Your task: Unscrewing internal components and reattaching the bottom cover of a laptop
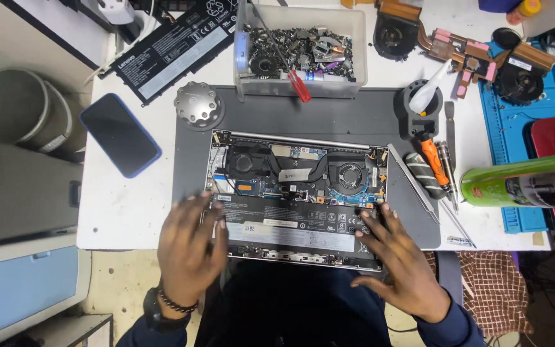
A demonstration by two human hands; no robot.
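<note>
An opened laptop [297,168] lies bottom-up on a dark grey mat [329,115], showing two fans, a heat pipe and a long black battery [290,222]. My left hand [191,247] rests flat on the laptop's near left corner, fingers spread. Over the near right corner lies my right hand [396,257], fingers spread on the battery's end. Neither hand holds anything.
A clear box of screws and parts [300,48] with a red-handled tool stands behind the mat. A spare battery [171,45], phone [120,135] and round metal weight [198,105] lie left. Screwdrivers, tweezers [419,186], a green can [521,180] and fan assemblies sit right.
</note>
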